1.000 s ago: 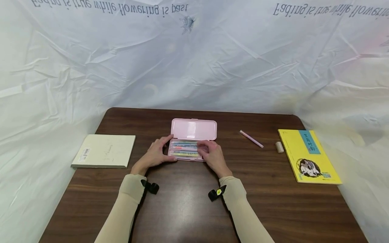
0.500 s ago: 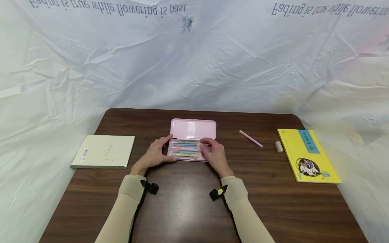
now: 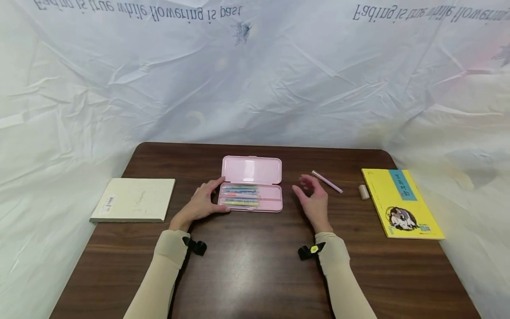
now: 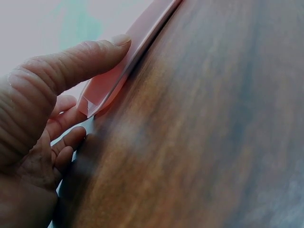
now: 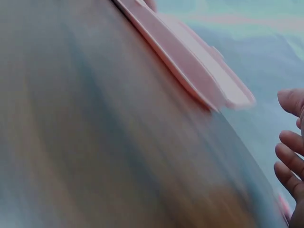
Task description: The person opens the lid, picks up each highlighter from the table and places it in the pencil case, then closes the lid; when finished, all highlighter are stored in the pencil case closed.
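Observation:
An open pink pencil case (image 3: pixel 272 204) lies at the table's middle, its lid (image 3: pixel 260 172) folded back. Several coloured pens (image 3: pixel 241 202) fill the left part of its two compartments. My left hand (image 3: pixel 200 204) holds the case by its left end; the left wrist view shows the thumb (image 4: pixel 95 61) against the case's near wall (image 4: pixel 137 45). To the right of the case, my right hand (image 3: pixel 315 204) is over the table with nothing in it, its fingers loosely bent. A pinkish-purple pen (image 3: pixel 327 182) lies just beyond that hand. In the right wrist view the fingers (image 5: pixel 289 159) are apart from the case.
A cream-coloured book (image 3: pixel 135 199) lies at the left of the brown table (image 3: pixel 239 266). On the right are a small whitish eraser-like block (image 3: pixel 364 192) and a yellow book (image 3: pixel 398 195) with a blue label. A pale printed sheet (image 3: pixel 255 88) hangs behind the table.
My right hand has left the pens in the case and moved right, toward the loose pen. The case's right end is uncovered now. My left hand stays on the case.

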Motion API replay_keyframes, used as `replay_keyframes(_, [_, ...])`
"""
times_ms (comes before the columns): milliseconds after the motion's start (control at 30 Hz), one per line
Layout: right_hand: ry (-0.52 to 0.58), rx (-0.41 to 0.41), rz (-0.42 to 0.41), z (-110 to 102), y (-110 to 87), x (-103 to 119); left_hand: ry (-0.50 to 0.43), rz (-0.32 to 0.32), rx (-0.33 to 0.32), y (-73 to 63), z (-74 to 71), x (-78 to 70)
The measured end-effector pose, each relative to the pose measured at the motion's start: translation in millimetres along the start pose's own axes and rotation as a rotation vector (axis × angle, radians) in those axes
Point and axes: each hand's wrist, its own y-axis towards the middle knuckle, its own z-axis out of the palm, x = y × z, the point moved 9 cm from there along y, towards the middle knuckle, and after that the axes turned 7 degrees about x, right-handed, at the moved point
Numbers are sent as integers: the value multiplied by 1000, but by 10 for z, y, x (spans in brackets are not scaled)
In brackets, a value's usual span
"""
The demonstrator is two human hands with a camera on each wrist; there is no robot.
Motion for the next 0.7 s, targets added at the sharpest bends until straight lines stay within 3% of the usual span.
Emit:
replay_keyframes(400, [-165,-105,91,-755,-56,-364,2,-5,-3,8,7,10])
replay_keyframes(700, [-294,-89,180,-991,-11,-554,14,3,-4,-2,5,-1])
